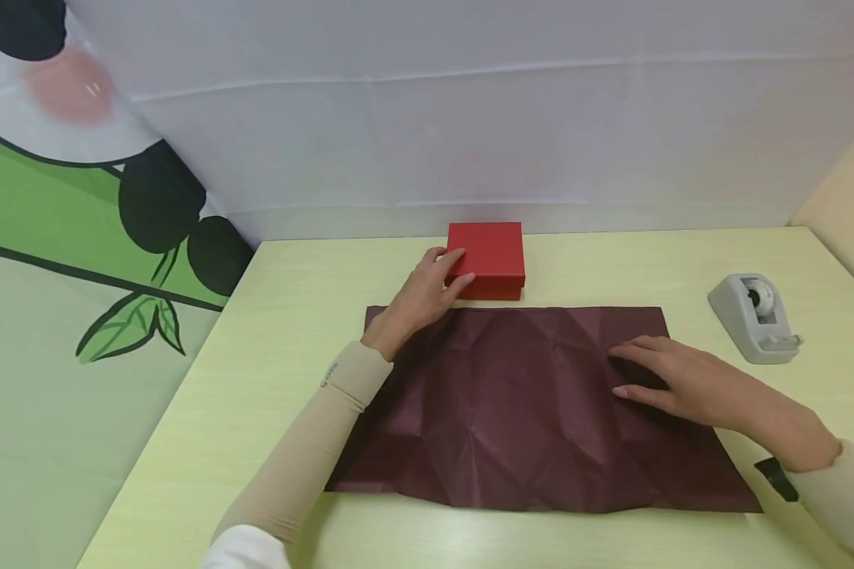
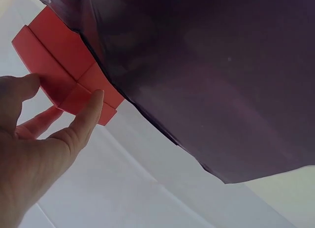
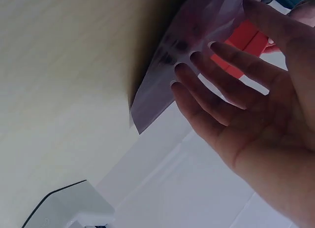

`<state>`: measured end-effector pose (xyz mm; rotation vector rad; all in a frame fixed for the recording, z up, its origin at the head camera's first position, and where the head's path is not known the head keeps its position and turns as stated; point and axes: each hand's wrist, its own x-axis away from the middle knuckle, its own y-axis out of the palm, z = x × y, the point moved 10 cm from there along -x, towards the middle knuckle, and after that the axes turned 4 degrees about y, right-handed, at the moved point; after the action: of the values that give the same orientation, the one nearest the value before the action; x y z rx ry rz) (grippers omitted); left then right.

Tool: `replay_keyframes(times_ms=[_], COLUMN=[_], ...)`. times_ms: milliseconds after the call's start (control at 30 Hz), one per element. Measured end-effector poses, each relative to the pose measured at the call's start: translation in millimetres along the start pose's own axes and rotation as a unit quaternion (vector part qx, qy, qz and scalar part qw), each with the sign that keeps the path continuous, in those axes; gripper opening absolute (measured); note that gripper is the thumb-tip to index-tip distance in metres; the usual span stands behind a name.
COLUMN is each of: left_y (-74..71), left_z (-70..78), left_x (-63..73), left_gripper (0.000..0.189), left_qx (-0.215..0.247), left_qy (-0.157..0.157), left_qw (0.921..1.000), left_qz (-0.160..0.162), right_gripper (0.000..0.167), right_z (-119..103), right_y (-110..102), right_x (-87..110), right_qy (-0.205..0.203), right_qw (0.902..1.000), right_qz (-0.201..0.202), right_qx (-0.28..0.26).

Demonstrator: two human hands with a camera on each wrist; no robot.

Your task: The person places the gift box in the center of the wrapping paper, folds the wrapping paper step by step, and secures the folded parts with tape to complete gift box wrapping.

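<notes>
Pale yellow tabletop (image 1: 313,284): red box (image 1: 487,251) just behind maroon sheet (image 1: 519,395). My left hand (image 1: 425,291) grips box's left side; my right hand (image 1: 690,383), fingers loosely spread, holds nothing over sheet. Looks early: sheet laid out, box not yet on it, tape dispenser (image 1: 743,324) untouched.

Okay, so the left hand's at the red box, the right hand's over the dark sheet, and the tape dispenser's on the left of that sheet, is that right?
Not quite: the head view shows the tape dispenser on the right of the dark sheet. The rest holds.
</notes>
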<state>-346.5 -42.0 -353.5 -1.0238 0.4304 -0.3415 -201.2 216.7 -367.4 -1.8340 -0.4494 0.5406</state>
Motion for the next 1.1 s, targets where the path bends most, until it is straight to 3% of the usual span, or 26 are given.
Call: replay_keyframes(times_ms=[667,1100], left_y=[-13.3,-21.8], left_z=[-0.2,-7.0], left_x=[-2.6,-8.3], left_gripper=[0.056,0.057], left_qx=[-0.027,-0.022], left_qy=[-0.007,-0.037], left_qw=[0.9985,0.9965], left_qz=[0.047,0.072], right_gripper=[0.04,0.034], right_z=[5,-3], right_y=[-20,-33], right_x=[-28.3,-62.6], right_qy=[0.032,0.037], right_qw=[0.9985,0.9983], right_qz=[-0.035,0.006], right_qx=[-0.026,-0.045])
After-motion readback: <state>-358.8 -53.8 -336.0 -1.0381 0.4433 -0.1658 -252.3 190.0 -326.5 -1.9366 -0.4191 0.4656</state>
